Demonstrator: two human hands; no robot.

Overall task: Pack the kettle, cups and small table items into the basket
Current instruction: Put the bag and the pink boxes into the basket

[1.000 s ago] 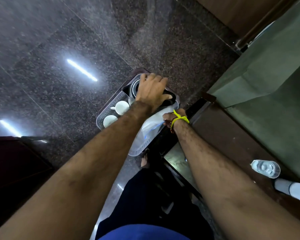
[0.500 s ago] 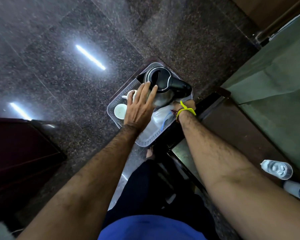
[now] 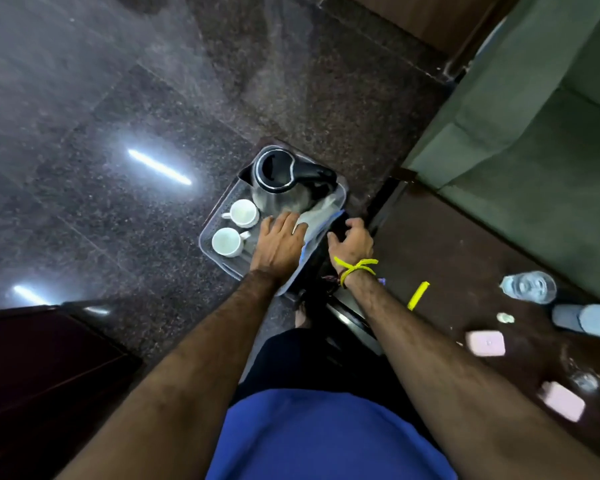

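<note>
A grey perforated basket (image 3: 207, 233) stands on the dark floor beside the table. In it are a steel kettle (image 3: 281, 174) with a black lid and handle, two white cups (image 3: 244, 212) (image 3: 226, 241) and a clear plastic bag (image 3: 317, 216). My left hand (image 3: 279, 244) lies flat inside the basket, fingers spread on the bag just below the kettle. My right hand (image 3: 352, 242), with a yellow thread at the wrist, curls around the basket's right rim.
The dark wooden table (image 3: 465, 244) at right carries a yellow sachet (image 3: 418, 295), two pink boxes (image 3: 485, 343) (image 3: 561, 400), a clear bottle (image 3: 529, 287) and a white bottle (image 3: 586, 322). A green sofa (image 3: 534, 150) lies behind it. Dark furniture (image 3: 32, 375) stands at lower left.
My left hand has let go of the kettle and slid back toward me onto the bag. Both cups now show. The view has shifted, bringing the table items in.
</note>
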